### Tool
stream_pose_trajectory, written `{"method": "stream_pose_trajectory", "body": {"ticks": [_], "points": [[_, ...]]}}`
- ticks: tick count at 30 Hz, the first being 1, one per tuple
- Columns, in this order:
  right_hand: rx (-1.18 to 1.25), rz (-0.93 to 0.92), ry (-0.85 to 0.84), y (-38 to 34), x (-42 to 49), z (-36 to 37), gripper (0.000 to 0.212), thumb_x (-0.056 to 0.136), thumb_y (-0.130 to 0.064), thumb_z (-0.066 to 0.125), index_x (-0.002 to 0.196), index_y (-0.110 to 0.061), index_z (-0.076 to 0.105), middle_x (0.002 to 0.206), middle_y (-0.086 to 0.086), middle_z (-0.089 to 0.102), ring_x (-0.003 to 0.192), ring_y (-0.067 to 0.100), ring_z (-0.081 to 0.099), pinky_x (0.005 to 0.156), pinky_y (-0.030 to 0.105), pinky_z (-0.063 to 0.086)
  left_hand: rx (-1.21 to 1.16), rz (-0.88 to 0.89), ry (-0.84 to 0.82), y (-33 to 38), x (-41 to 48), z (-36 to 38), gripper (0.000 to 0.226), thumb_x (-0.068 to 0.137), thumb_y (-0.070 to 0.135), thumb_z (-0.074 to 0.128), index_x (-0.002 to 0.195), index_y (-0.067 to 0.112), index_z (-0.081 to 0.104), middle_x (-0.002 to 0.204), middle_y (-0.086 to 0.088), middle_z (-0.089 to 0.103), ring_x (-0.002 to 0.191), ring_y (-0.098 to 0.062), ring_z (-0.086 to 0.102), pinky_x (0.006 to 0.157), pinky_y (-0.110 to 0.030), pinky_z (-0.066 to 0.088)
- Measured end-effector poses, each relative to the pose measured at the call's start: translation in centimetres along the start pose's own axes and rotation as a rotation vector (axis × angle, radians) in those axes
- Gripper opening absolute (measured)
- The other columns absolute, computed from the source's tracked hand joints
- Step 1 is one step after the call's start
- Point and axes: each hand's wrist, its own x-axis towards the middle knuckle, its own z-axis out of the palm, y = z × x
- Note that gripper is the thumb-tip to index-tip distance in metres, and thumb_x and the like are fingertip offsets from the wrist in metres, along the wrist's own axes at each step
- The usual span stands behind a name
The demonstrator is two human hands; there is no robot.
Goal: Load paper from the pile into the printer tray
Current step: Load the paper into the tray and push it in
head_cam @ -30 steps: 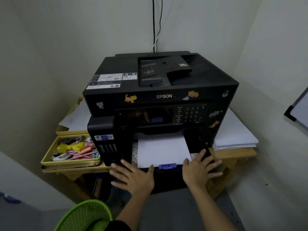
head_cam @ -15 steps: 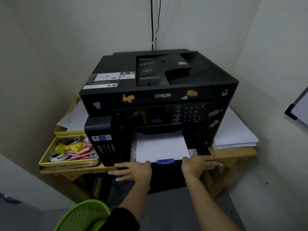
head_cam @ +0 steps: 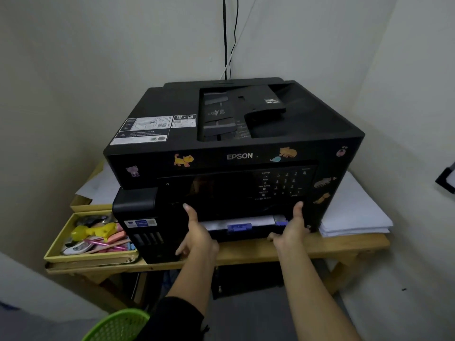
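A black Epson printer point(head_cam: 236, 143) with animal stickers stands on a wooden table point(head_cam: 320, 244). Its paper tray point(head_cam: 240, 231) is pushed almost fully into the body; only a thin strip of white paper point(head_cam: 246, 221) and a blue guide tab point(head_cam: 239, 227) show. My left hand point(head_cam: 197, 235) grips the tray's left front corner, thumb up against the printer's front. My right hand point(head_cam: 290, 230) grips the right front corner the same way. The paper pile point(head_cam: 352, 212) lies on the table to the printer's right.
A yellow box point(head_cam: 91, 254) of pens and small items sits left of the printer, loose sheets point(head_cam: 98, 185) behind it. A green basket point(head_cam: 118, 326) is at the bottom left. Walls close in on both sides; cables point(head_cam: 227, 35) run up the back wall.
The tray stood pulled out with the white sheet stack exposed; both hands have pushed it into the printer, and only a thin strip of paper shows now.
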Motion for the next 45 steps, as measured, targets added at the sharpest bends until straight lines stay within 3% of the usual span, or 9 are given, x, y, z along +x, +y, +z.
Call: {"method": "stream_pose_trajectory", "body": {"ticks": [12, 17, 21, 25, 33, 36, 40, 43, 45], "points": [[0.027, 0.063, -0.007, -1.1, 2.4, 2.2, 0.131, 0.046, -0.069, 0.076, 0.150, -0.033, 0.005, 0.148, 0.013, 0.039, 0.139, 0.043, 0.028, 0.108, 0.072, 0.002, -0.169, -0.067, -0.020, 1.1, 1.0, 2.7, 0.144, 0.048, 0.083, 0.065, 0.153, 0.019, -0.010, 0.160, -0.008, 0.012, 0.146, -0.036, 0.017, 0.117, -0.060, 0.011], [0.060, -0.030, -0.172, -1.2, 2.2, 1.7, 0.086, 0.072, -0.061, 0.065, 0.142, -0.024, 0.032, 0.120, 0.004, 0.055, 0.130, 0.035, 0.043, 0.110, 0.055, 0.033, -0.149, 0.063, -0.200, 0.4, 1.8, 2.1, 0.105, 0.067, 0.074, 0.060, 0.147, 0.014, 0.028, 0.145, -0.011, 0.044, 0.133, -0.034, 0.042, 0.112, -0.056, 0.031], [0.024, -0.094, -0.241, -1.0, 2.3, 2.2, 0.085, 0.066, -0.068, 0.061, 0.136, -0.024, 0.041, 0.123, 0.004, 0.054, 0.114, 0.031, 0.051, 0.072, 0.033, 0.045, -0.173, 0.116, -0.195, 0.2, 2.0, 2.8, 0.087, 0.070, 0.073, 0.058, 0.136, 0.019, 0.042, 0.123, -0.005, 0.056, 0.108, -0.027, 0.056, 0.095, -0.042, 0.048], [0.072, -0.119, -0.249, -0.9, 3.8, 1.9, 0.064, 0.079, -0.062, 0.058, 0.129, -0.026, 0.041, 0.112, 0.003, 0.054, 0.100, 0.028, 0.052, 0.108, 0.055, 0.037, -0.208, 0.113, -0.187, -0.2, 2.1, 3.5, 0.076, 0.068, 0.076, 0.058, 0.119, 0.020, 0.051, 0.107, -0.001, 0.062, 0.093, -0.023, 0.060, 0.063, -0.029, 0.042], [0.043, -0.056, -0.301, -1.5, 2.6, 2.0, 0.067, 0.084, -0.059, 0.053, 0.136, -0.020, 0.038, 0.114, 0.007, 0.052, 0.125, 0.038, 0.041, 0.112, 0.065, 0.020, -0.130, 0.123, -0.221, 0.0, 1.4, 3.0, 0.093, 0.068, 0.080, 0.053, 0.139, 0.021, 0.040, 0.132, -0.006, 0.054, 0.115, -0.027, 0.056, 0.096, -0.036, 0.046], [0.031, -0.015, -0.358, -1.8, 2.1, 1.2, 0.082, 0.080, -0.062, 0.057, 0.148, -0.029, 0.025, 0.147, 0.011, 0.036, 0.139, 0.039, 0.027, 0.111, 0.066, 0.018, -0.068, 0.109, -0.303, 0.2, 1.3, 2.5, 0.104, 0.066, 0.084, 0.047, 0.150, 0.028, 0.024, 0.151, -0.007, 0.035, 0.138, -0.030, 0.036, 0.116, -0.049, 0.027], [-0.114, -0.009, -0.287, -1.9, 2.0, -0.8, 0.090, 0.073, -0.068, 0.058, 0.148, -0.030, 0.027, 0.152, 0.009, 0.034, 0.139, 0.036, 0.030, 0.111, 0.060, 0.020, 0.256, 0.071, -0.195, -1.1, 1.5, 1.3, 0.118, 0.063, 0.094, 0.026, 0.154, 0.022, 0.006, 0.161, -0.007, 0.012, 0.148, -0.029, 0.014, 0.122, -0.046, 0.013], [-0.216, -0.048, -0.147, -2.1, 1.7, -2.7, 0.084, 0.079, -0.058, 0.060, 0.149, -0.025, 0.025, 0.151, 0.006, 0.036, 0.139, 0.032, 0.031, 0.115, 0.052, 0.023, 0.520, 0.056, -0.158, -4.2, 0.5, 0.5, 0.097, 0.082, 0.080, 0.015, 0.152, 0.013, 0.017, 0.155, -0.012, 0.028, 0.140, -0.032, 0.032, 0.118, -0.043, 0.020], [-0.275, -0.092, -0.083, -2.2, 1.7, -4.0, 0.079, 0.080, -0.052, 0.062, 0.146, -0.022, 0.032, 0.148, 0.005, 0.040, 0.136, 0.030, 0.036, 0.114, 0.048, 0.027, 0.740, 0.070, -0.168, -6.7, -0.5, 0.3, 0.094, 0.085, 0.075, 0.013, 0.146, 0.006, 0.033, 0.135, -0.015, 0.048, 0.105, -0.032, 0.053, 0.107, -0.042, 0.034]]}}
